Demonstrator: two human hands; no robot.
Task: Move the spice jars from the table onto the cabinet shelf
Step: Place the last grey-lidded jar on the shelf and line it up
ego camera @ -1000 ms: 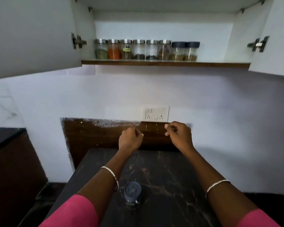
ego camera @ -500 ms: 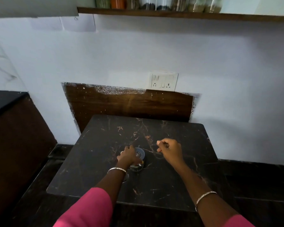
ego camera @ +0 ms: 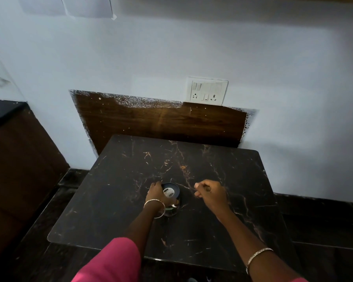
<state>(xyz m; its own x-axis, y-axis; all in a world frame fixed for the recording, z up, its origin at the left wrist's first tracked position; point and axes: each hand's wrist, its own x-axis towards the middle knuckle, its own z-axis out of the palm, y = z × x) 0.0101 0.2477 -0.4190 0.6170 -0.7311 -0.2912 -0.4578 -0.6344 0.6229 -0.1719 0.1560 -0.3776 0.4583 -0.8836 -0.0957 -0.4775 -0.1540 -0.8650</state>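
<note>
One spice jar [ego camera: 171, 192] with a dark blue lid stands near the middle of the black marble table [ego camera: 110, 200]. My left hand [ego camera: 157, 193] grips the jar from its left side, fingers curled round the glass. To the right of the jar, a short gap away, my right hand [ego camera: 210, 193] hovers over the table with its fingers curled and nothing in it. The cabinet shelf and the jars on it are out of the frame above.
The table stands against a white wall with a brown wooden panel [ego camera: 161, 121] and a switch socket plate [ego camera: 207, 90]. A dark counter [ego camera: 2, 110] stands at the left. Dark floor surrounds the table.
The view has dropped from the open cabinet to the table. Both hands came down from the wall level; my left hand has closed round the jar.
</note>
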